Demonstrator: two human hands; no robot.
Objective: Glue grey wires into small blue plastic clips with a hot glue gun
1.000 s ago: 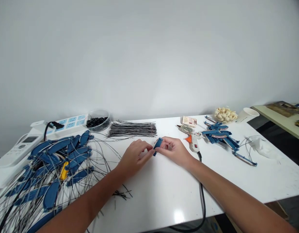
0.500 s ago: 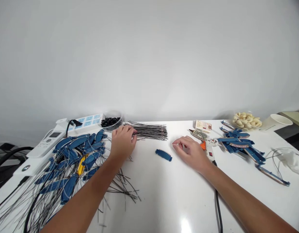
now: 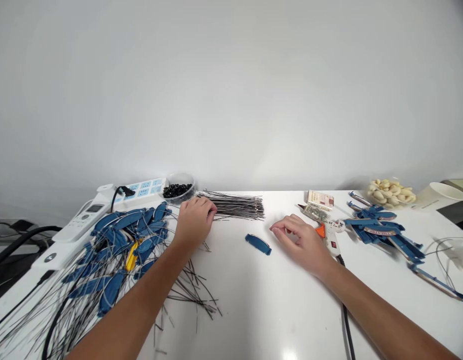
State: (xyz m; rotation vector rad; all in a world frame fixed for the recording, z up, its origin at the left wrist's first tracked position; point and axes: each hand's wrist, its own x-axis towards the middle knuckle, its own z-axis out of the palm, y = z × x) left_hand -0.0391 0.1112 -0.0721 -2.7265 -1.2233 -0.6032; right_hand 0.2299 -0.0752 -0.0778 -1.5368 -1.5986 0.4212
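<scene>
Blue strip (image 3: 258, 244) lying mid-frame, left of right hand (image 3: 303, 243), fingertips pressing together; left hand (image 3: 194, 220) overlapping wires (image 3: 242, 206), grip unclear.

Comprises two arms and two hands, all bare, of slim, matching build. Includes left hand (image 3: 193, 220): bare, broad and rounded across the back, fingers largely hidden from view. Includes left forearm (image 3: 141, 292): bare, smooth in outline, narrow at the wrist, widening steadily to the lower edge of view. Includes right hand (image 3: 304, 245): bare, with slender fingers and a slim thumb. Includes right forearm (image 3: 370, 310): bare, even-sided, same taper, cut off at lower right. Shows nails and creases too small to tell.
</scene>
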